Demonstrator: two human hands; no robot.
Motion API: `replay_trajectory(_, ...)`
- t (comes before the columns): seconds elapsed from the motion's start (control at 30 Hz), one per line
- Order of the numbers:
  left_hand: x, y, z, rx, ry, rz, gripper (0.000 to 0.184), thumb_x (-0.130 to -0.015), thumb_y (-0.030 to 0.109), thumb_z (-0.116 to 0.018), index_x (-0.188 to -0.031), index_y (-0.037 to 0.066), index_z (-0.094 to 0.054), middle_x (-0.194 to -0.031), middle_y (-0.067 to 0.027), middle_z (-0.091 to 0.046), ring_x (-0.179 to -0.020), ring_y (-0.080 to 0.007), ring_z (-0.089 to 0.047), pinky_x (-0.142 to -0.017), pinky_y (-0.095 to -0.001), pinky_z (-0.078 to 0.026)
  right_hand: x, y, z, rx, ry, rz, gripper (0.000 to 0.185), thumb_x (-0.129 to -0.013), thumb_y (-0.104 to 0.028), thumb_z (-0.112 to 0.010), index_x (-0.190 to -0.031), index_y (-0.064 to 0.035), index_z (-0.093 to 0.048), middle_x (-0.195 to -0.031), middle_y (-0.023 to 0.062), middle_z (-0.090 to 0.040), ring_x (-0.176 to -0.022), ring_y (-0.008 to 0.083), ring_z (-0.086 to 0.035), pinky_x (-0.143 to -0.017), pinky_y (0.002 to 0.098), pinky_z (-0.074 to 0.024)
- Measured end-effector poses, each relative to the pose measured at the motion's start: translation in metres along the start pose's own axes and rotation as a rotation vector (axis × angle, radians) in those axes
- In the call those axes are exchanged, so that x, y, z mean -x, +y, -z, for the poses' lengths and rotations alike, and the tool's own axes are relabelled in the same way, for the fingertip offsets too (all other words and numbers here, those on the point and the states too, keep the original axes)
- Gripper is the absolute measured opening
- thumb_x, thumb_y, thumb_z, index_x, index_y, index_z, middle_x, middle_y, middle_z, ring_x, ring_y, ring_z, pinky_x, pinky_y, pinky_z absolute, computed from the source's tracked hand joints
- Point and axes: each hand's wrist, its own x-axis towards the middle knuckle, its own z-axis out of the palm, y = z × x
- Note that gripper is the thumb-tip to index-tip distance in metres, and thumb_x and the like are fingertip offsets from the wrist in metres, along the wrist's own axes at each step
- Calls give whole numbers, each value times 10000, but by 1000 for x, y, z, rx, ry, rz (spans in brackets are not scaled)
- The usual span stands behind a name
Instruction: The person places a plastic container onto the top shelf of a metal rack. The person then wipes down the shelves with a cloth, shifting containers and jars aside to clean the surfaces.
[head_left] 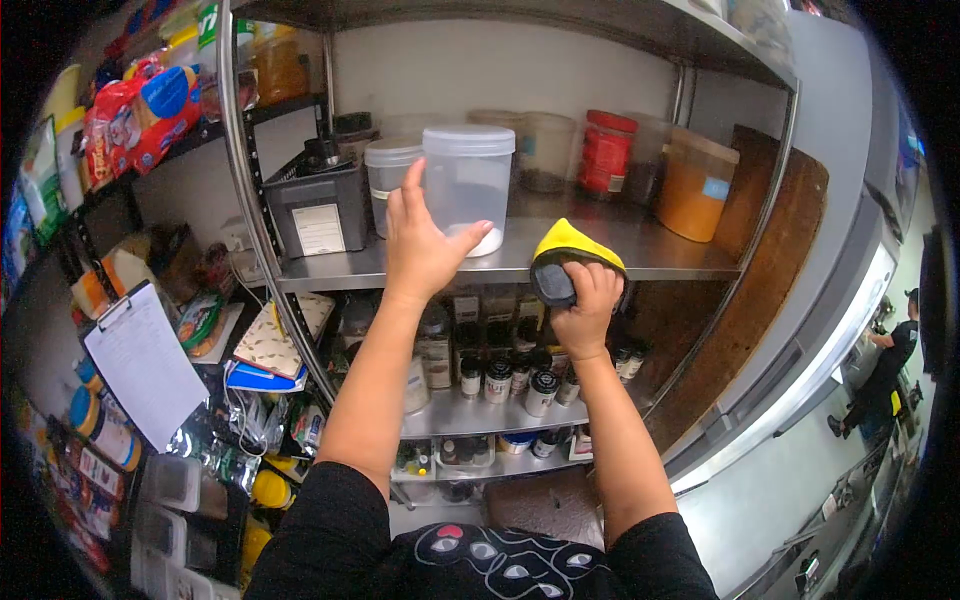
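My left hand (425, 245) is spread at the near left side of a clear plastic tub (467, 180) with a translucent lid. Its fingers point up along the tub's left edge, and the thumb lies across the lower front; whether they press on it I cannot tell. A little white content shows at the tub's bottom. The tub stands upright near the front of the steel shelf (640, 262). In my right hand (588, 310) is a bunched yellow and dark grey cleaning cloth (575, 243), held at the shelf's front edge with the fingers closed round it.
Behind are another lidded tub (392, 170), a red canister (607, 155) and an orange-filled container (697, 185). A grey bin (315, 212) sits left. Several small jars (540, 392) fill the lower shelf. A clipboard (145, 360) hangs left. A person (890, 360) is far right.
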Motion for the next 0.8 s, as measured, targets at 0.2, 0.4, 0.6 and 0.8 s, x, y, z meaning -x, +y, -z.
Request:
replay_trajectory(0.2, 1, 4, 7, 88, -58, 51, 999, -591, 304, -837, -1376, 137, -242, -1108, -182, -466, -1015, -355, -502, -889, -442, -421, -1, -4, 1, 8, 4, -13, 392, -579, -32, -616, -961, -110, -574, -869, 77, -527, -877, 300, -495, -857, 407, -341)
replay_trajectory(0.4, 0, 0, 10, 171, -77, 42, 1020, -579, 284, -851, -1392, 132, -254, -1102, -156, -486, -885, -285, -561, -795, -386, -484, -4, -10, 2, 12, 1, -26, 431, -556, -18, -618, -976, -105, -579, -903, 91, -555, -918, 305, -515, -857, 416, -348)
replay_trajectory(0.6, -2, -31, -4, 423, -115, 0, 865, -671, 56, -765, -1395, 124, -296, -1387, -95, -377, -1141, -263, -446, -960, -384, -395, -4, -19, -1, 8, 50, -66, 405, -567, -67, -660, -970, -102, -626, -966, 96, -604, -957, 305, -544, -864, 407, -379)
replay_trajectory(0.8, -2, -27, -7, 303, -71, -27, 831, -741, 188, -754, -1419, 183, -274, -1275, -193, -444, -1089, -307, -485, -939, -422, -389, -10, -20, 6, -31, 43, -112, 356, -581, -2, -608, -926, -83, -580, -919, 113, -545, -962, 325, -501, -887, 403, -358)
